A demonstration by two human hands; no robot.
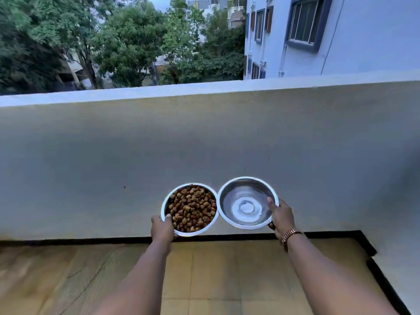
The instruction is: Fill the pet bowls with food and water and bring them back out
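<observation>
Both forearms reach out level: my left grip point(162, 228) pinches the kibble bowl point(190, 209), right grip point(281, 217) the water bowl point(247, 202); floor point(216, 269) lies straight below both, rims touching.

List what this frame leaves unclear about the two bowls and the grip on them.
- Water bowl, head view: glare hides the water level.
- Food bowl: kibble hides its depth.
- Left hand, right hand: fingers hidden under the bowls.
- Bowl rims: touching or merely close, too small to tell.
</observation>
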